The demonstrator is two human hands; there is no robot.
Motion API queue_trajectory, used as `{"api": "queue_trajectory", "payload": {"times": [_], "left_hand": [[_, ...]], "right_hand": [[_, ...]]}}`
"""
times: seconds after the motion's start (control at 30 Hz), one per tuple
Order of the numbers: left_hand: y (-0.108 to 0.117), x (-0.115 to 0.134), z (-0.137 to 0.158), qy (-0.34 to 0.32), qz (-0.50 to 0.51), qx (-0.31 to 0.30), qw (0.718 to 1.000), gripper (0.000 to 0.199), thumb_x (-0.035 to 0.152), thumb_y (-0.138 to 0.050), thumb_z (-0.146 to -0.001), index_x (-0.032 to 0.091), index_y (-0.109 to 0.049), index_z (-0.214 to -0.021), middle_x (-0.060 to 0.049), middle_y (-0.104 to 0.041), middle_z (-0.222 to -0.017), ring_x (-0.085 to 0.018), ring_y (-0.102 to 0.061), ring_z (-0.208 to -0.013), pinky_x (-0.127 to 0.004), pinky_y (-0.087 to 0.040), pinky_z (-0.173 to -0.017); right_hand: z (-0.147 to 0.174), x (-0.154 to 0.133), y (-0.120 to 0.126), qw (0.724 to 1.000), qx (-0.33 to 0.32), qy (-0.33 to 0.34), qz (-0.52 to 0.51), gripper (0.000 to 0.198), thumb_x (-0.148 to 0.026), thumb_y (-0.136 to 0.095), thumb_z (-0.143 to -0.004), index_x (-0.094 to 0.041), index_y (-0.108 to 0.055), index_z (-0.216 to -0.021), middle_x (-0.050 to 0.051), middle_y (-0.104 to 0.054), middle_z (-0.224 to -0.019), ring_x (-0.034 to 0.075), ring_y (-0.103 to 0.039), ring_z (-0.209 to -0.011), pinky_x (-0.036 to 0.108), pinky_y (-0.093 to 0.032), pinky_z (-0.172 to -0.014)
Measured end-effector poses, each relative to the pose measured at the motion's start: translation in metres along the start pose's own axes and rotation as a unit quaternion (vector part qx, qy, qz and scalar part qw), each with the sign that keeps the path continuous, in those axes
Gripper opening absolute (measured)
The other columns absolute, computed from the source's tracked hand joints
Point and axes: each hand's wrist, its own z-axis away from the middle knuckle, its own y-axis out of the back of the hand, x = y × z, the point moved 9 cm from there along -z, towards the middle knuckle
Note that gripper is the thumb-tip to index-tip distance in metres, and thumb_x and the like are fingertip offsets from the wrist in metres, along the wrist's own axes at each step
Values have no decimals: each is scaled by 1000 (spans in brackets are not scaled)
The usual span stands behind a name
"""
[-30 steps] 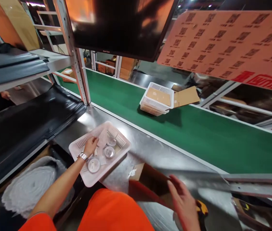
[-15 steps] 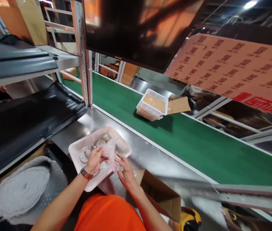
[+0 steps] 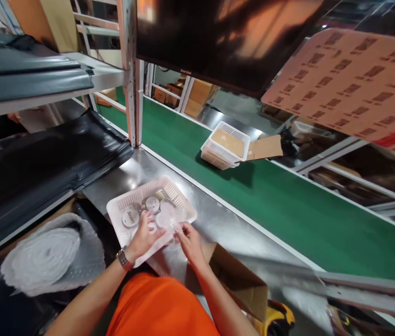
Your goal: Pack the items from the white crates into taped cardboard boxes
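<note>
Over the near side of a white plastic basket point(image 3: 122, 233), my left hand point(image 3: 145, 238) is open, fingers apart, with a watch on its wrist. My right hand point(image 3: 189, 240) pinches a clear piece of bubble wrap point(image 3: 173, 223) at the basket's right side. Inside the basket lie several round containers, among them a white-lidded jar with black lettering point(image 3: 130, 217) and a smaller round-lidded one point(image 3: 153, 204). The wrap and my fingers partly cover the basket's contents.
An open cardboard box point(image 3: 237, 280) stands at my right, beside a yellow and black tool point(image 3: 279, 319). A bubble wrap roll point(image 3: 43, 256) is at left, below black plastic bags point(image 3: 43, 154). Beyond the metal table, stacked white baskets point(image 3: 223, 144) sit on a green conveyor point(image 3: 288, 200).
My left hand has let go of the bubble wrap and opened. The wrap has come down over the basket, held by my right hand. The view has shifted slightly.
</note>
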Motion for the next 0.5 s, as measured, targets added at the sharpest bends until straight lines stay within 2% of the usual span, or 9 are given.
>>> {"api": "queue_trajectory", "payload": {"times": [0.03,0.1,0.17,0.23,0.3,0.33,0.37,0.43,0.5], "left_hand": [[-5,-5,8,-5,-50,-16,999,97,55,-101,-72,21,-60,-153,-23,-59,-165,-36,-69,-138,-48,-62,-108],[-1,-11,18,-24,-119,-22,992,70,55,-89,-82,20,-72,-140,-21,-71,-146,-35,-74,-126,-49,-63,-103],[23,-6,21,-64,-154,19,986,42,52,-70,-94,20,-81,-119,-17,-77,-126,-33,-76,-116,-49,-64,-101],[70,4,26,-97,-177,106,974,35,44,-60,-96,22,-84,-108,-15,-79,-115,-33,-77,-112,-47,-63,-102],[128,14,38,-106,-194,213,952,35,39,-59,-92,22,-85,-109,-14,-80,-115,-33,-77,-112,-47,-62,-105],[157,18,47,-106,-199,266,937,36,38,-60,-91,22,-85,-111,-14,-80,-116,-33,-76,-114,-47,-61,-107],[183,21,57,-104,-202,313,922,37,39,-61,-90,22,-85,-113,-14,-81,-118,-33,-76,-116,-47,-60,-111],[226,22,79,-89,-193,395,894,39,42,-63,-89,22,-84,-115,-13,-82,-120,-34,-75,-119,-48,-58,-116],[252,18,102,-61,-170,455,872,42,45,-66,-86,21,-83,-115,-12,-83,-114,-32,-76,-109,-47,-60,-109]], "right_hand": [[-2,-6,-10,999,-20,19,19,55,-74,-67,-94,-22,-67,-77,4,-67,-79,20,-62,-77,35,-52,-76],[-5,-16,-33,994,-80,52,50,50,-66,-64,-98,-22,-63,-74,3,-66,-80,18,-61,-79,35,-50,-79],[-6,-19,-56,983,-159,72,63,44,-59,-67,-98,-22,-62,-73,2,-66,-82,18,-62,-81,33,-50,-78],[-8,-14,-78,965,-250,68,46,35,-55,-81,-89,-22,-70,-85,4,-74,-96,20,-69,-90,32,-55,-80],[-12,0,-100,946,-320,40,27,43,-52,-89,-83,-22,-77,-110,9,-80,-120,23,-77,-105,35,-62,-87],[-16,10,-110,940,-337,26,44,47,-50,-87,-86,-21,-77,-121,12,-81,-130,25,-79,-112,37,-64,-92],[-22,20,-121,936,-342,17,81,47,-47,-83,-91,-20,-76,-129,14,-81,-136,25,-80,-116,38,-65,-97],[-31,38,-145,924,-335,16,184,40,-35,-75,-97,-18,-76,-132,17,-82,-139,26,-80,-120,40,-64,-106],[-35,49,-171,907,-327,31,265,42,-23,-77,-89,-14,-77,-130,23,-82,-141,32,-79,-126,46,-61,-115]]}}
